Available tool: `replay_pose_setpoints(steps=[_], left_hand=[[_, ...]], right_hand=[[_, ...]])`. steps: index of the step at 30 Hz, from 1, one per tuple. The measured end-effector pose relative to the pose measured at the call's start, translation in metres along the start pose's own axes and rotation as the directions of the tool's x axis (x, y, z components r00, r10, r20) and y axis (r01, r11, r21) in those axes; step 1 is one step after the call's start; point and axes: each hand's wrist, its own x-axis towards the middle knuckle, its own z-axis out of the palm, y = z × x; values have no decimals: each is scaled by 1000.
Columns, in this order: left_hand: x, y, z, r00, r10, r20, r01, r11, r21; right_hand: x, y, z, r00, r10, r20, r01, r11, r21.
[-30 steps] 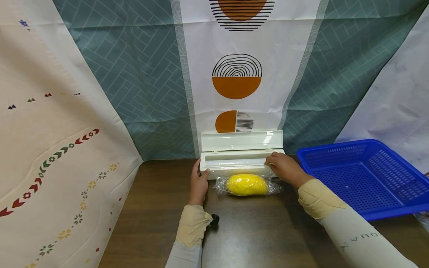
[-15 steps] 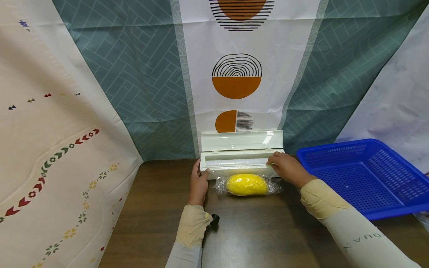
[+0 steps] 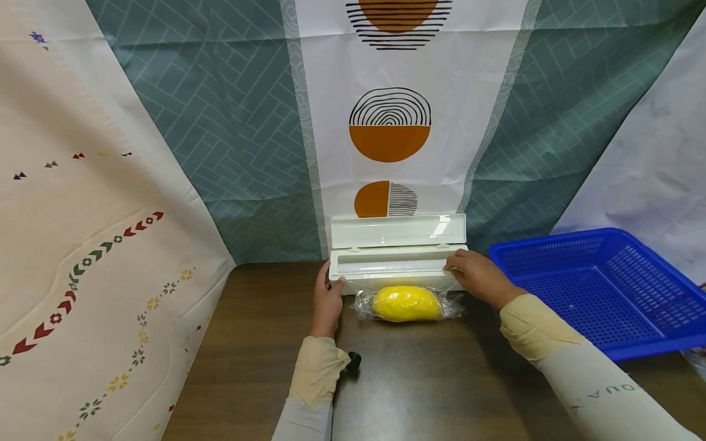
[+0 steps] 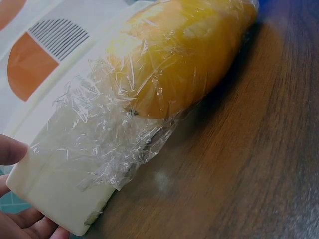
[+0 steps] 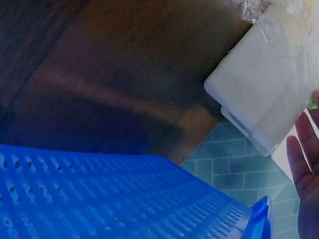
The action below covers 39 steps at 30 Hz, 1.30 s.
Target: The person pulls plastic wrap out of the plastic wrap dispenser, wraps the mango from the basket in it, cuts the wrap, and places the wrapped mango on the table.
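A white cling film dispenser [image 3: 399, 280] stands at the back of the table, lid [image 3: 398, 231] raised, a film roll [image 3: 386, 267] inside. My left hand [image 3: 326, 305] grips its left end, thumb on the front and fingers around the end. At the right end, my right hand [image 3: 478, 275] has curled fingers at the front edge of the opening. They pinch a small green slide cutter [image 5: 312, 104], mostly hidden by the fingers. Against the dispenser's front lies a yellow fruit [image 3: 407, 304] wrapped in clear film [image 4: 107, 134], its ends bunched loosely.
A blue plastic basket [image 3: 623, 354] stands on the right, close to my right forearm. Patterned cloth [image 3: 265, 153] hangs behind the dispenser, and a cream cloth [image 3: 110, 294] borders the left. Brown wooden table [image 3: 408, 380] lies in front.
My right hand has slid a little to the right along the dispenser's front edge. My left hand, the dispenser and the wrapped fruit stay in place.
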Motion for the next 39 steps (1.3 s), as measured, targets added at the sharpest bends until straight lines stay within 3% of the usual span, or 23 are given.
replay_pose_setpoints(steps=[15,39], left_hand=[[-1,0,-1,1000,18,9,-18,1000,-10],[-1,2,0,1000,15,17,-15,999,-30]], right_hand=[[-5,4,-8,998,31,46,-29,999,-28],[-9,10,-11,1000,12,25,-11,999,-33]])
